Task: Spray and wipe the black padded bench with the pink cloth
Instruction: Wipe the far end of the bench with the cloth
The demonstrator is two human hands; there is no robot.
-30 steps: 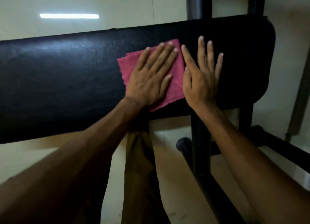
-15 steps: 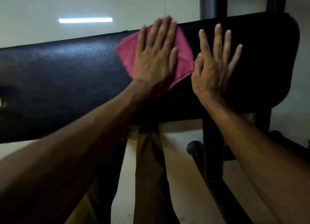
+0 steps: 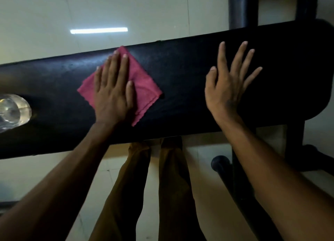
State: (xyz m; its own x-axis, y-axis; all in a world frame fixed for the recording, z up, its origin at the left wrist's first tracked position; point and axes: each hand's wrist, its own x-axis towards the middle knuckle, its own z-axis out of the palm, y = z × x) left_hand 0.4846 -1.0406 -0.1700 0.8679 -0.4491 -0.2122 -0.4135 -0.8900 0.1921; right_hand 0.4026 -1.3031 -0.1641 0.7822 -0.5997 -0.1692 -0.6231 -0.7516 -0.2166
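The black padded bench (image 3: pixel 180 74) runs across the view from left to right. A folded pink cloth (image 3: pixel 144 89) lies flat on its top, left of the middle. My left hand (image 3: pixel 113 89) presses palm-down on the cloth, fingers straight and pointing away from me. My right hand (image 3: pixel 227 82) rests flat on the bare padding further right, fingers spread, holding nothing. A clear plastic bottle (image 3: pixel 12 110) lies on the bench at the far left edge of the view, only partly visible.
Black metal frame posts (image 3: pixel 242 6) rise behind the bench at the right, and a frame bar with a rubber end cap (image 3: pixel 220 163) lies below it. My legs in brown trousers (image 3: pixel 162 186) stand against the bench's near edge. The floor is pale tile.
My left hand has slid the pink cloth leftward along the bench, away from my right hand. The view shifted, bringing the clear bottle into sight at the left.
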